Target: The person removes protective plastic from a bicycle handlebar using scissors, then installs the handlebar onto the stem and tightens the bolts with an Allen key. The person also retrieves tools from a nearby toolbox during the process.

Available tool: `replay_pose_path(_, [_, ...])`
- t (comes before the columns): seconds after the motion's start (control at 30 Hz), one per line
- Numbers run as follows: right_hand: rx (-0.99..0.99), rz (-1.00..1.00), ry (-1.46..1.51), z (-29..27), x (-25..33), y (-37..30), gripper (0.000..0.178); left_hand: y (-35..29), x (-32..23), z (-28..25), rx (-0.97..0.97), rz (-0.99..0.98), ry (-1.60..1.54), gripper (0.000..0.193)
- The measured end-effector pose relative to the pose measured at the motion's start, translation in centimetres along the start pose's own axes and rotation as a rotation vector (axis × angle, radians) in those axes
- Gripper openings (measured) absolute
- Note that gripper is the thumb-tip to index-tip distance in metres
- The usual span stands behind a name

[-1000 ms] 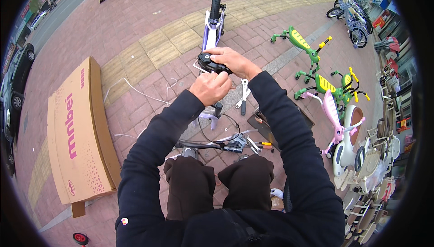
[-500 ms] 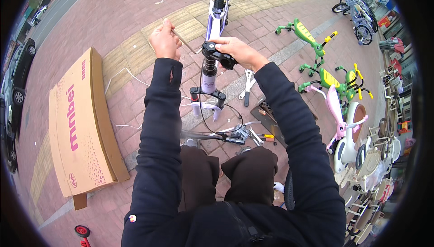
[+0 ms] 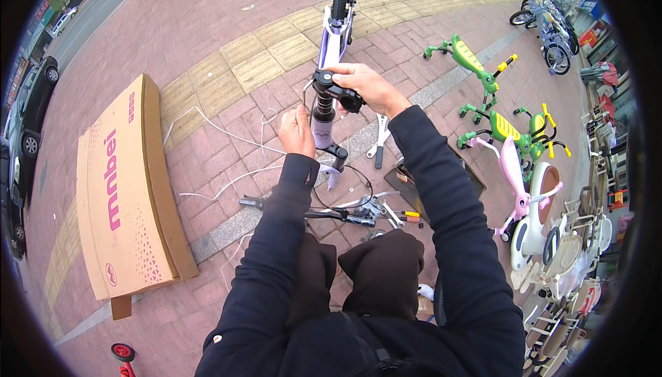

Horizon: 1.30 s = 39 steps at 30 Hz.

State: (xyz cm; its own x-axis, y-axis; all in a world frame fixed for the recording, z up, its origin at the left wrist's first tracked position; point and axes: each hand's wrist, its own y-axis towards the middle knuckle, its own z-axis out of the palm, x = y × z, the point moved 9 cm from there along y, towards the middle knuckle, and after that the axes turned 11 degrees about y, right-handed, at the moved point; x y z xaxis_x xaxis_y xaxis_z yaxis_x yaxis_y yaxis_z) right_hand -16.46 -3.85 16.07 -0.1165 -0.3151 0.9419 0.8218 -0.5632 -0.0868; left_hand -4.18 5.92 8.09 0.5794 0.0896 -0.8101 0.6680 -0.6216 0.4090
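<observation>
A pale purple bicycle frame (image 3: 332, 47) stands in front of me, its fork (image 3: 332, 176) pointing toward my knees. My right hand (image 3: 372, 88) is wrapped over the black handlebar stem (image 3: 334, 86) on top of the steering tube. Just left of the tube, my left hand (image 3: 298, 132) is closed on a bent hex key (image 3: 305, 91). The key rises from the fist and its short end meets the stem's left side; whether it sits in a bolt is too small to tell. A loose handlebar with cables (image 3: 331, 214) lies on the paving below the fork.
A large cardboard box (image 3: 117, 191) lies at the left. Beyond my right hand are a wrench (image 3: 380, 135) and a dark tool tray (image 3: 469, 173). Green ride-on toys (image 3: 500, 125) and a pink one (image 3: 512, 177) stand at the right. White ties (image 3: 224, 132) litter the paving.
My left hand has come down and right, swinging the hex key from a slanted to a nearly upright position beside the stem. My right hand stays on the stem, which has shifted slightly.
</observation>
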Motion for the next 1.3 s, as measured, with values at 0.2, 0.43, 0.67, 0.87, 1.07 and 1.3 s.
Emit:
replay_pose_path(0.2, [0.003,-0.064,-0.029,0.2,0.4,0.3,0.039,-4.0,-6.8,2.4,0.381,-0.290,-0.551,0.037])
replay_pose_path(0.43, [-0.021,0.008,-0.057,-0.7,-0.4,0.5,0.039,-2.5,-11.9,3.9,0.698,-0.718,-1.434,0.026])
replay_pose_path(0.67, [-0.255,-0.346,-0.392,-0.9,6.1,-1.2,0.029,-1.4,-13.3,4.4,0.535,-0.747,-1.708,0.020])
replay_pose_path(0.87, [-0.066,-0.222,-1.299,6.7,8.6,-1.6,0.030,-2.0,-11.7,3.5,0.445,-0.650,-1.324,0.015])
replay_pose_path(1.07, [-0.058,0.050,-1.681,9.8,5.8,0.6,0.018,-2.0,-10.9,3.0,0.319,-0.611,-1.328,0.014])
replay_pose_path(1.3, [-0.072,-0.048,-1.557,9.1,6.1,0.2,0.018,-0.5,0.1,-0.3,0.428,-0.422,-0.562,0.013])
